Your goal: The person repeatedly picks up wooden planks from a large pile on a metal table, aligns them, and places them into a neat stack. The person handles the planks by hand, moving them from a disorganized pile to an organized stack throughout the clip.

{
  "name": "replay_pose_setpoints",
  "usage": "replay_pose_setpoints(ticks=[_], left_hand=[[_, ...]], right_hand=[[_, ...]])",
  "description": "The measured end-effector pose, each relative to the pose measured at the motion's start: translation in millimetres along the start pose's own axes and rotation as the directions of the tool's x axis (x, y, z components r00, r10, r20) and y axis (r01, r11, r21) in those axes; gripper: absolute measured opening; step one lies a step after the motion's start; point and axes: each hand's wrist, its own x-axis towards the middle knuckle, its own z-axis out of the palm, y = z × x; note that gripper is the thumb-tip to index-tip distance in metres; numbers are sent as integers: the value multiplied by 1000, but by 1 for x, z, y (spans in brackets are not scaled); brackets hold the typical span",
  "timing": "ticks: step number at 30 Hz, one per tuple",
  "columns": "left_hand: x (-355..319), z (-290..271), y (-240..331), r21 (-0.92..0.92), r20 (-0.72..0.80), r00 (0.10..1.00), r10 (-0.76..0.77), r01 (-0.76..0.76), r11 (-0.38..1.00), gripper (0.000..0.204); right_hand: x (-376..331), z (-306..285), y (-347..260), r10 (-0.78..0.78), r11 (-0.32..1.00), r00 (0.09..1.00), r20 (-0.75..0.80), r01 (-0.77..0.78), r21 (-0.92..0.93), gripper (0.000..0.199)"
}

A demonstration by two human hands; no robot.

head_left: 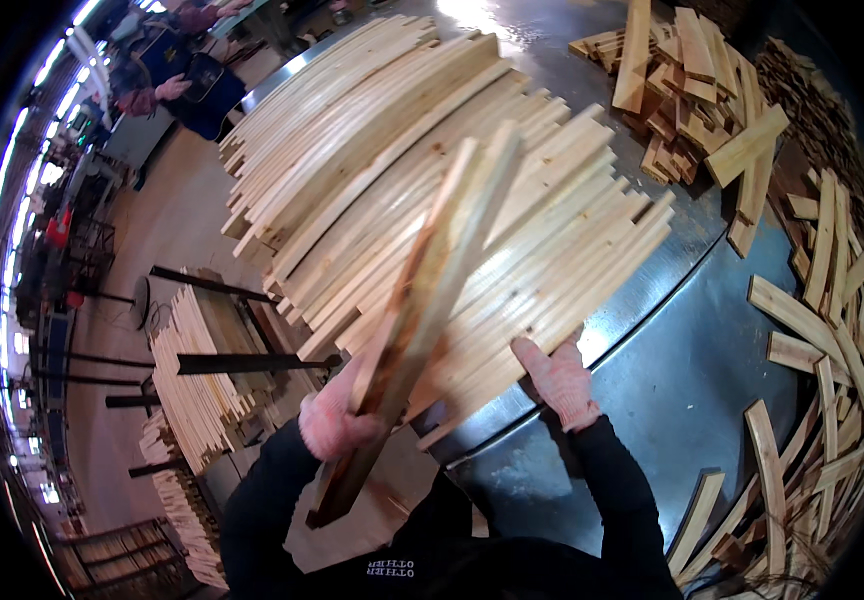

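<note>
My left hand (pixel 337 415), in a pale pink work glove, is closed around the lower part of a long wooden board (pixel 407 310). The board is tilted, with its far end raised over a row of pale wooden strips (pixel 472 190) lying side by side on a metal table. My right hand (pixel 560 385), gloved alike, is at the near edge of that row. Its thumb lies on top of the nearest wooden strip (pixel 487 395), and its fingers are at the strip's edge, partly hidden.
The metal table (pixel 642 380) has a seam across it. Loose wood pieces (pixel 697 90) are heaped at the far right, with more boards (pixel 802 310) along the right side. At left, strips (pixel 197 375) lie on a rack with dark bars (pixel 252 364). Another person (pixel 177 80) stands far left.
</note>
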Motion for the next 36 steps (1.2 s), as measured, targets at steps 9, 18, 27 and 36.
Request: replay_pose_setpoints(ticks=[9,18,27,36], left_hand=[[-8,-35,-11,144,-93,986,142,-128,981,74],[144,1,24,913,-169,986,5,154,377,94],[140,4,-11,938,-74,600,796,-230,260,88],[-24,428,-127,-245,669,713,208,-52,968,72]], right_hand=[[66,67,-31,159,971,987,31,-150,-185,129],[-13,-13,-57,36,951,988,152,12,-308,88],[-364,-261,169,125,211,535,-836,-837,-504,113],[-376,-273,180,-114,541,803,-584,-443,-715,41]])
